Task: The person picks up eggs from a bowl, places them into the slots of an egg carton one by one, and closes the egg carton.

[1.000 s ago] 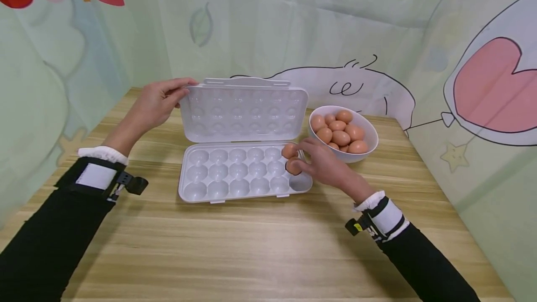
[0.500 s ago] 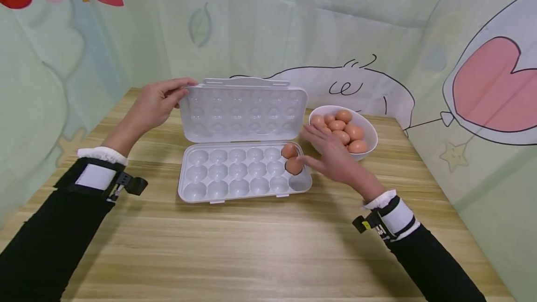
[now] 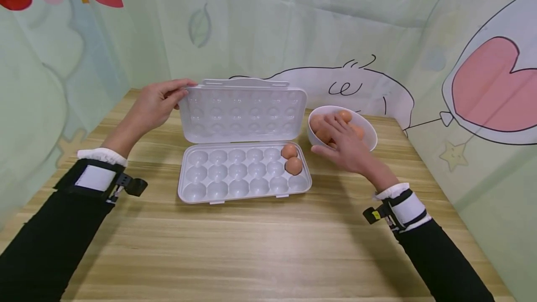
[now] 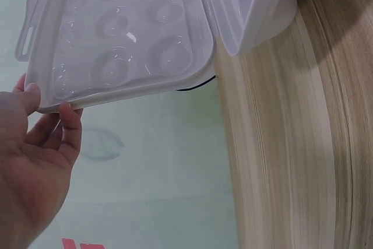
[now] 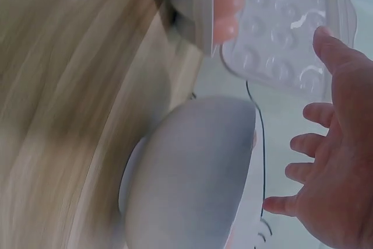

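Observation:
My left hand (image 3: 157,104) pinches the upper left corner of the egg box's raised lid (image 3: 245,113); in the left wrist view the thumb and fingers (image 4: 71,129) grip that edge. Two brown eggs (image 3: 293,166) sit in the right-hand column of the white egg tray (image 3: 218,198), in its back and middle cups. Over the white bowl (image 3: 369,136) hovers my right hand (image 3: 346,148), its fingers spread and holding nothing. Beneath it lie several brown eggs (image 3: 345,115), partly hidden by the hand. From the right wrist, the bowl's outer wall (image 5: 192,167) hides most of its eggs.
Everything stands on a wood-grain table (image 3: 251,246). Behind it hangs a pale green printed cloth (image 3: 268,22), which also covers both sides. The bowl is close to the tray's right rear corner.
My right hand has let go of the egg in the middle cup and moved right and back, over the bowl. The left hand and the lid have stayed put.

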Tool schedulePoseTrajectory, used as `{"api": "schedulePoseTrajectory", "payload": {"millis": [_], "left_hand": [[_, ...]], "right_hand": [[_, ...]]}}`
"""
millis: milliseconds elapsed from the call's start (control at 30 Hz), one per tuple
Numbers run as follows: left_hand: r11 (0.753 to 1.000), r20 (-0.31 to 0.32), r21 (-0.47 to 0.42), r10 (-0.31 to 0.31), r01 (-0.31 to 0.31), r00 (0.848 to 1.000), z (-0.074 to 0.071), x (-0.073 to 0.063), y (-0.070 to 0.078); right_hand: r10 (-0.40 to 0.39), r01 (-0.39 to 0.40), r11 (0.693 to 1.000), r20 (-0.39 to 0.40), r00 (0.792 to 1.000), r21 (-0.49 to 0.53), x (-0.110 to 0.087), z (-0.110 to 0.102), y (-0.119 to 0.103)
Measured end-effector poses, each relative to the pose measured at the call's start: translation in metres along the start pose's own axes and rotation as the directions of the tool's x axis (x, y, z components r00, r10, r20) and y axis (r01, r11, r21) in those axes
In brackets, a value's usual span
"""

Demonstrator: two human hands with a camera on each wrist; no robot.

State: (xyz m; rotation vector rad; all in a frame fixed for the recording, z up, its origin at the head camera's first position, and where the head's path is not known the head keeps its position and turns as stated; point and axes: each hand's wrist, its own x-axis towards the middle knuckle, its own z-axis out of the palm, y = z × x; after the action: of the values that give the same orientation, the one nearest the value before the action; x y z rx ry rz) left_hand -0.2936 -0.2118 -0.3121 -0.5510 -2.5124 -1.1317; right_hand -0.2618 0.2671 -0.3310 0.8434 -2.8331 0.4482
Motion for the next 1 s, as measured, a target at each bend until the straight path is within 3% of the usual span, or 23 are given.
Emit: {"api": "schedulePoseTrajectory", "payload": {"millis": [200, 433, 633, 900, 1000], "left_hand": [[1.0, -0.002, 0.001, -0.004, 0.004, 1.0, -0.001, -0.001, 0.0], [1.0, -0.005, 0.008, 0.003, -0.003, 1.0, -0.001, 0.0, 0.001], [1.0, -0.006, 0.004, 0.0, 0.0, 1.0, 0.0, 0.0, 0.0], [1.0, -0.011, -0.003, 0.002, -0.002, 1.0, 0.001, 0.001, 0.001], [1.0, -0.01, -0.011, 0.004, -0.004, 1.0, 0.002, 0.0, 0.002]], "right_hand": [[-0.012, 0.012, 0.997, -0.002, 1.0, -0.073, 0.004, -0.01, 0.019], [0.146, -0.145, 0.989, 0.063, 0.987, -0.013, 0.008, -0.024, 0.038], [0.22, -0.224, 0.974, 0.125, 0.968, 0.025, 0.019, -0.032, 0.054], [0.244, -0.247, 0.969, 0.178, 0.953, -0.009, 0.044, -0.036, 0.07], [0.215, -0.215, 0.976, 0.198, 0.956, -0.018, 0.051, -0.033, 0.075]]}}
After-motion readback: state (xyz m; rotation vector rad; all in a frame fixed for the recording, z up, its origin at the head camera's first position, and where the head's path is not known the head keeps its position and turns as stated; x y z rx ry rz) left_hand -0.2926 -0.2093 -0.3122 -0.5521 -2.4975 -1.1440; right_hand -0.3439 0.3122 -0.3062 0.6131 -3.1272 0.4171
